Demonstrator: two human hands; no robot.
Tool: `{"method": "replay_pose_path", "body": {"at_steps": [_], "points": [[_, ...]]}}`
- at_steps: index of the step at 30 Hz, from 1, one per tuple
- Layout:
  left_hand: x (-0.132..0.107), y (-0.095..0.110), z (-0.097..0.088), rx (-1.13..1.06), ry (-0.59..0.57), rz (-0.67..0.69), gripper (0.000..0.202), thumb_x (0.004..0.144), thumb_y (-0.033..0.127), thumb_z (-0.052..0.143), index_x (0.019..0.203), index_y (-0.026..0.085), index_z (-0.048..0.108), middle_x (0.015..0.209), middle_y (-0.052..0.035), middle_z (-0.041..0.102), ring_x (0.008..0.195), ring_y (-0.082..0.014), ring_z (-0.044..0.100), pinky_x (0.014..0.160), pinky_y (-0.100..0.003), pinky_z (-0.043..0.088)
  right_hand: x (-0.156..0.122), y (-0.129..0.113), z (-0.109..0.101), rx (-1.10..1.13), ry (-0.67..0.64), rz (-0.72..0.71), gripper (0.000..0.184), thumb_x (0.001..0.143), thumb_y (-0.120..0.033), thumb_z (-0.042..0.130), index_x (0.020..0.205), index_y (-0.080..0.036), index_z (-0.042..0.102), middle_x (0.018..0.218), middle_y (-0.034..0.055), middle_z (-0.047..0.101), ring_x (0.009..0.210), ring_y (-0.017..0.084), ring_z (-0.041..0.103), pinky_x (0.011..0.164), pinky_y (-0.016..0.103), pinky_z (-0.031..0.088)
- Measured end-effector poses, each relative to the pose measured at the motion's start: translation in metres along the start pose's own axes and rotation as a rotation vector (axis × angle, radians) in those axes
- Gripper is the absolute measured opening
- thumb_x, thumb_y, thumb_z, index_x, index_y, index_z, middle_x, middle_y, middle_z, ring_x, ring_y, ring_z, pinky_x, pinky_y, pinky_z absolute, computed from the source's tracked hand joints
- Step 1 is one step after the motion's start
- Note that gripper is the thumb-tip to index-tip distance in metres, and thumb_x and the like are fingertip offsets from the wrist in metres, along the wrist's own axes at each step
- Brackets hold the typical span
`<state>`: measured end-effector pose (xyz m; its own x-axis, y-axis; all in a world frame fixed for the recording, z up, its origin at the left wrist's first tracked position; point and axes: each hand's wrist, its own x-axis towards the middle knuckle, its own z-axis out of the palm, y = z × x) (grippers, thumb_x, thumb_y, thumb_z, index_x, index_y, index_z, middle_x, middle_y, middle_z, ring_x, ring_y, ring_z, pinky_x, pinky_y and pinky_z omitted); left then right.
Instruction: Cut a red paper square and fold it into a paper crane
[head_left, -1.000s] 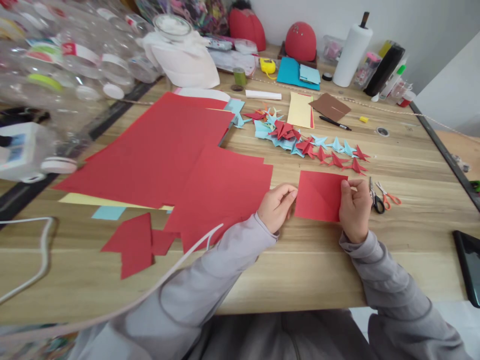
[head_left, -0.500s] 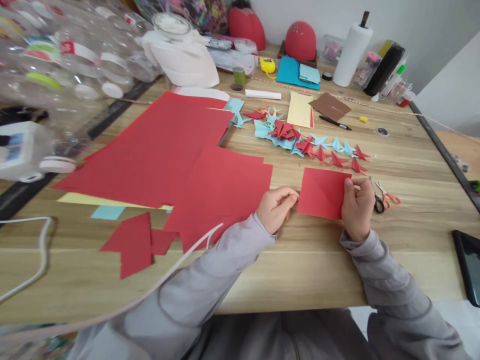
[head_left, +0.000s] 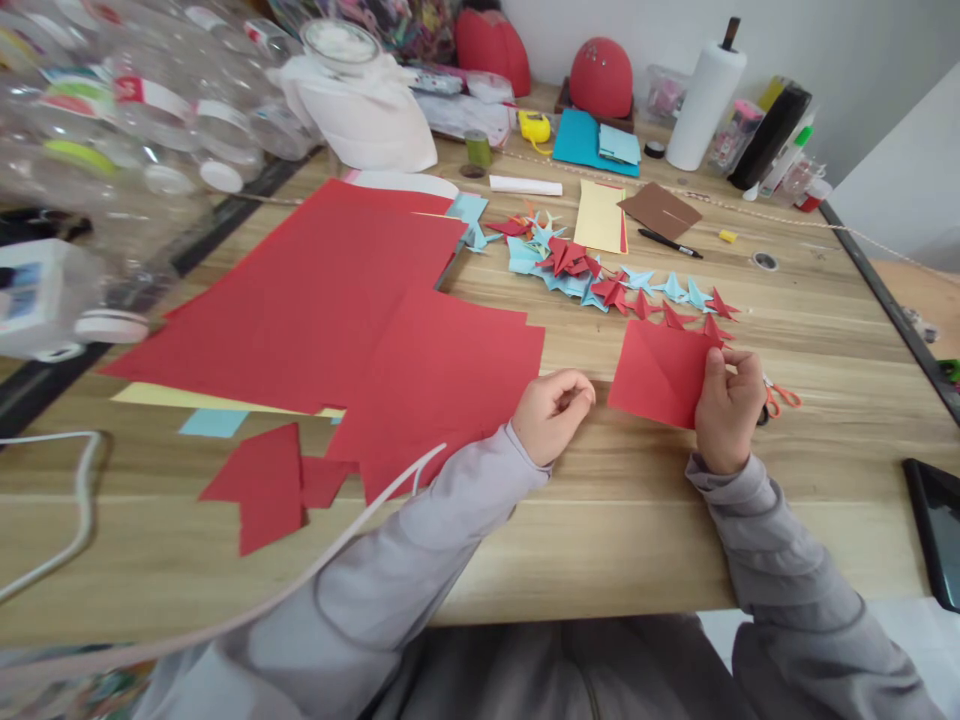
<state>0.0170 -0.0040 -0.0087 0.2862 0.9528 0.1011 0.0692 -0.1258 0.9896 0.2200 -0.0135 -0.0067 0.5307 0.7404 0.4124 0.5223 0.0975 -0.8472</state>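
Observation:
A square of red paper (head_left: 664, 372) with a diagonal crease is pinched at its right edge by my right hand (head_left: 729, 408), thumb on top, held above the table. Left of it, apart from the paper, my left hand (head_left: 553, 412) is closed with the fingers curled and nothing showing in them. Beside that hand lie large red paper sheets (head_left: 457, 370). Folded red and light-blue paper cranes (head_left: 568, 257) lie in a cluster and rows beyond the held square. Orange-handled scissors (head_left: 784, 395) are partly hidden behind my right hand.
Small red paper pieces (head_left: 271, 490) lie front left, near a white cable (head_left: 390, 490). Plastic bottles (head_left: 150, 110) crowd the left. Yellow paper (head_left: 600, 215), brown paper (head_left: 660, 212) and a black pen (head_left: 670, 243) lie farther back. A black device (head_left: 937, 530) sits at the right edge.
My right hand has moved right and slightly away from me with the red square, which is now tilted. The gap to my left hand has widened; the left hand has barely moved.

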Motion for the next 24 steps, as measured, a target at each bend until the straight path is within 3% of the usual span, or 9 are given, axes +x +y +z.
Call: {"method": "replay_pose_path", "body": {"at_steps": [2,4,6,8,11,14,18,20,24], "points": [[-0.004,0.005,-0.002,-0.021,-0.208,-0.047,0.036,0.077,0.032,0.055,0.045,0.018,0.044,0.037,0.0047,0.038,0.036,-0.0064,0.033,0.039,-0.021,0.024,0.001,0.001,0.000,0.012,-0.004,0.015,0.028,0.086,-0.047,0.049,0.078,-0.021,0.045,0.048,-0.0098,0.031,0.039,0.008,0.026,0.041,0.025,0.018],[-0.007,0.009,-0.002,-0.055,-0.526,-0.137,0.047,0.076,0.037,0.058,0.038,0.018,0.040,0.034,0.0032,0.038,0.033,-0.0057,0.031,0.037,-0.022,0.022,0.001,0.001,0.001,0.032,-0.023,0.021,0.027,0.086,-0.046,0.049,0.078,-0.021,0.045,0.048,-0.0098,0.032,0.039,0.008,0.026,0.041,0.024,0.018],[-0.009,0.010,-0.001,-0.083,-0.675,-0.168,0.042,0.071,0.036,0.065,0.039,0.017,0.044,0.039,0.0014,0.046,0.036,-0.0064,0.037,0.040,-0.022,0.026,0.000,0.000,0.002,0.047,-0.036,0.020,0.027,0.086,-0.046,0.050,0.079,-0.021,0.045,0.049,-0.0094,0.033,0.040,0.008,0.027,0.041,0.024,0.019],[-0.008,0.008,0.001,-0.061,-0.553,-0.149,0.035,0.063,0.031,0.072,0.045,0.017,0.045,0.043,0.0035,0.046,0.041,-0.0061,0.037,0.043,-0.021,0.028,-0.001,-0.001,0.003,0.062,-0.045,0.027,0.028,0.086,-0.047,0.050,0.079,-0.021,0.045,0.050,-0.0091,0.034,0.041,0.008,0.029,0.041,0.024,0.019],[-0.003,-0.001,0.003,0.065,-0.113,-0.077,0.036,0.060,0.021,0.072,0.052,0.018,0.037,0.046,0.0085,0.036,0.044,-0.0046,0.030,0.045,-0.019,0.025,-0.003,-0.003,0.003,0.084,-0.086,0.054,0.029,0.086,-0.048,0.050,0.078,-0.021,0.045,0.050,-0.0089,0.035,0.041,0.008,0.029,0.041,0.023,0.020],[0.001,-0.009,0.003,0.049,0.064,-0.002,0.023,0.065,0.019,0.068,0.068,0.018,0.045,0.052,0.0087,0.040,0.045,-0.0052,0.036,0.046,-0.017,0.029,-0.006,-0.005,0.003,0.096,-0.125,0.074,0.029,0.086,-0.048,0.049,0.078,-0.021,0.046,0.049,-0.0085,0.036,0.041,0.008,0.029,0.040,0.023,0.021],[0.000,-0.013,0.002,0.109,0.084,0.209,0.039,0.068,0.016,0.069,0.106,0.021,0.058,0.105,-0.0064,0.056,0.066,-0.0083,0.056,0.058,-0.023,0.047,-0.012,-0.009,0.005,0.143,-0.234,0.115,0.028,0.085,-0.049,0.050,0.080,-0.021,0.045,0.046,-0.0100,0.032,0.039,0.007,0.025,0.038,0.022,0.019],[0.000,-0.015,0.003,0.183,0.069,0.334,0.031,0.072,0.015,0.066,0.103,0.022,0.066,0.128,-0.0113,0.047,0.087,-0.0144,0.061,0.075,-0.032,0.052,-0.016,-0.011,0.007,0.165,-0.308,0.159,0.029,0.085,-0.050,0.051,0.081,-0.022,0.046,0.045,-0.0105,0.031,0.038,0.007,0.023,0.037,0.021,0.017],[0.002,-0.024,0.001,0.154,0.035,0.458,0.020,0.081,0.014,0.059,0.091,0.024,0.073,0.137,-0.0095,0.047,0.113,-0.0226,0.057,0.092,-0.042,0.050,-0.020,-0.014,0.010,0.229,-0.394,0.239,0.031,0.081,-0.052,0.055,0.084,-0.022,0.046,0.044,-0.0104,0.037,0.035,0.006,0.027,0.034,0.019,0.019]]}}
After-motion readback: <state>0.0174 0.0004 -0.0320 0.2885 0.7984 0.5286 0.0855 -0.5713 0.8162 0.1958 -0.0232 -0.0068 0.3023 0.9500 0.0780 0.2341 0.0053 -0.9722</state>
